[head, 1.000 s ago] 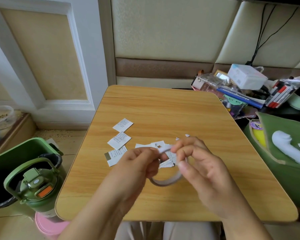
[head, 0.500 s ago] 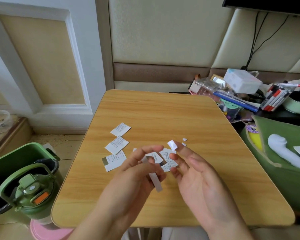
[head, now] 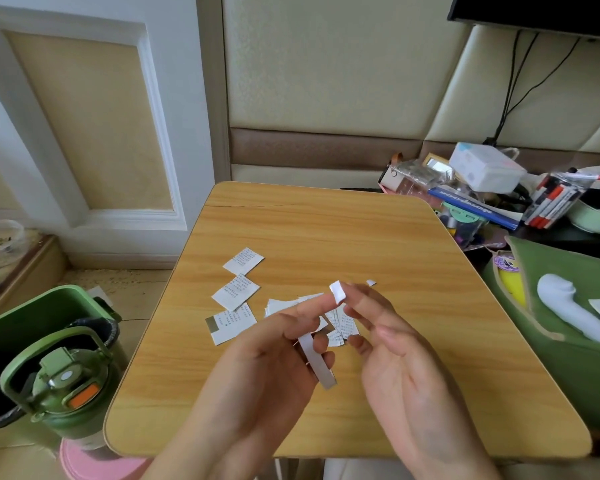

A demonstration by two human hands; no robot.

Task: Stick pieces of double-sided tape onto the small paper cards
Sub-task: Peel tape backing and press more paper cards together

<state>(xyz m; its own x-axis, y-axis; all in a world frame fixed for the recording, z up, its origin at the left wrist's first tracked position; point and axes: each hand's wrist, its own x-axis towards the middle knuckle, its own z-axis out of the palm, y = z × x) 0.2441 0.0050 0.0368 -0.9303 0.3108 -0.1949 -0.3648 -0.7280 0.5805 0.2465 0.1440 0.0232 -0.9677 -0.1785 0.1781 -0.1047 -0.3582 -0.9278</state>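
Three printed paper cards lie in a column on the left half of the wooden table. More cards are heaped under my fingers. My left hand grips a grey-white strip of double-sided tape, which hangs down toward me. A small white piece of tape sticks to a fingertip of my right hand, whose fingers are spread and relaxed above the heap. A tiny white scrap lies just beyond.
A green bin and a green bottle stand on the floor to the left, with something pink below them. To the right are a green bag and stacked boxes and pens.
The tape was stretched between both hands; a small piece has come off onto my right fingertip, and the strip stays in my left hand. Both hands have drawn apart.
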